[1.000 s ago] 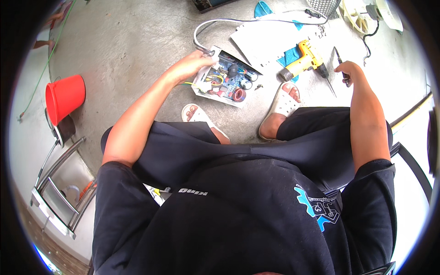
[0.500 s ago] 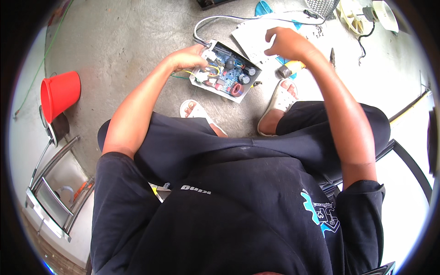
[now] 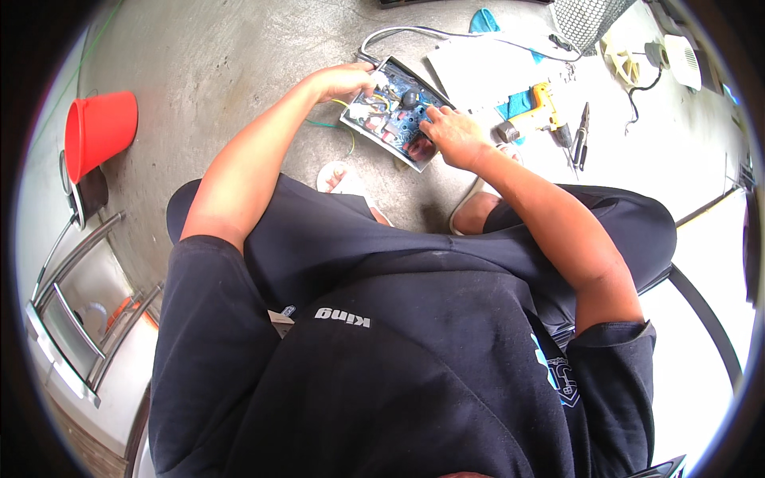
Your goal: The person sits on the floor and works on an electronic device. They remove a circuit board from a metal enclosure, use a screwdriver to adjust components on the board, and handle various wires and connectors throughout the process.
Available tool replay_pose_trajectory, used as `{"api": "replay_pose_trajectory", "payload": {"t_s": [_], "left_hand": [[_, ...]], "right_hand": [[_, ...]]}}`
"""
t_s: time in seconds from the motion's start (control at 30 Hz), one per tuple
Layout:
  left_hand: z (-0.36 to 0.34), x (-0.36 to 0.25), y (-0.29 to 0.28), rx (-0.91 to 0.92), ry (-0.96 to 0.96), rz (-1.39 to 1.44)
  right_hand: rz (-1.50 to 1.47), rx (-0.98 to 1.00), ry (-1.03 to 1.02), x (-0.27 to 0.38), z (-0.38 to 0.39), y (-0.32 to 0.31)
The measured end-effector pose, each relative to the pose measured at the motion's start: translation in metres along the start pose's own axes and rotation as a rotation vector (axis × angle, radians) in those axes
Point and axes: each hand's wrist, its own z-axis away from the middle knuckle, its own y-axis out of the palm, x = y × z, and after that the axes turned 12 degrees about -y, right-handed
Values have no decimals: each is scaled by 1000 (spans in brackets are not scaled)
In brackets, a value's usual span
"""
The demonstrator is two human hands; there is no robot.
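An open electronics box (image 3: 393, 142) with pale walls sits tilted on the floor before my feet. Inside it lies a blue circuit board (image 3: 405, 119) with black capacitors, wires and a reddish coil. My left hand (image 3: 347, 81) grips the box's upper left edge, thumb over the rim near the white connectors. At the right side, my right hand (image 3: 456, 137) closes over the wall, its fingertips down by the components; part of the board is hidden under them. Yellow and green wires (image 3: 323, 123) trail out on the left, and a grey cable (image 3: 398, 30) leaves from the top.
Right of the box lie a yellow power drill (image 3: 545, 111), pliers (image 3: 583, 137) and a white sheet (image 3: 482, 72) over blue cloth. Farther right stand a mesh basket (image 3: 586, 20) and a pale fan part (image 3: 681, 62). A red bucket (image 3: 102, 131) stands on the left.
My right hand has come left and down from above the white sheet onto the box's right side. My left hand stays on the box. The view has shifted slightly, showing the drill and pliers.
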Motion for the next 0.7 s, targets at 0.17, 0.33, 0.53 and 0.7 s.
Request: {"api": "replay_pose_trajectory", "payload": {"t_s": [0.17,0.33,0.53,0.7], "left_hand": [[-3,5,-1,117,-18,178],[0,7,-1,81,22,177],[-12,19,-4,99,98,146],[-7,23,3,67,138,248]], "right_hand": [[-37,-3,4,-2,-9,7],[93,51,59,8,-24,16],[18,92,29,11,-29,15],[1,108,6,9,-27,8]]}}
